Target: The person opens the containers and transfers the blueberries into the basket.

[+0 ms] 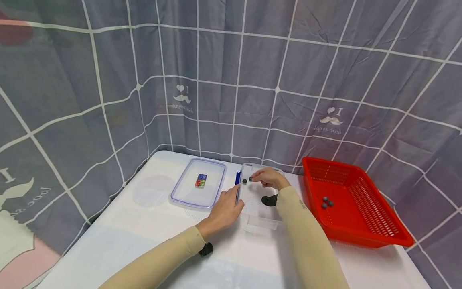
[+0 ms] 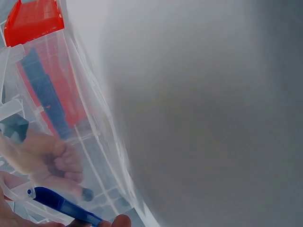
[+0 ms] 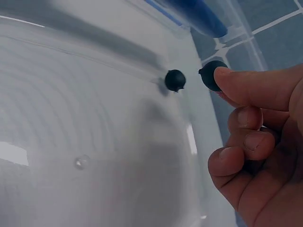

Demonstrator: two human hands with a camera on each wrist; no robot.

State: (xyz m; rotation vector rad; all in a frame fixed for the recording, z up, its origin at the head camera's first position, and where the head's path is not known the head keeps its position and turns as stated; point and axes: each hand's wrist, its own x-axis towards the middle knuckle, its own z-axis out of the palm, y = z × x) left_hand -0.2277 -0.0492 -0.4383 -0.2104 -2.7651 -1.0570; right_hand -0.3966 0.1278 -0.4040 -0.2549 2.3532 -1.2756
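Observation:
A clear plastic box (image 1: 261,221) with blue side clips stands in the middle of the table. My left hand (image 1: 224,208) holds its left side, fingers by a blue clip (image 2: 61,203) in the left wrist view. Over the box's far end, my right hand (image 1: 268,178) pinches a small dark ball (image 3: 212,76) with a little nub between thumb and finger. A second dark ball (image 3: 175,80) lies on the box floor near its far corner. The two balls are apart.
Left of the box lies a clear lid (image 1: 184,192) with a blue rim and a colourful label (image 1: 201,180). A red basket (image 1: 361,237) on the right holds several dark balls (image 1: 325,203). A grey checked curtain (image 1: 216,100) hangs behind the table.

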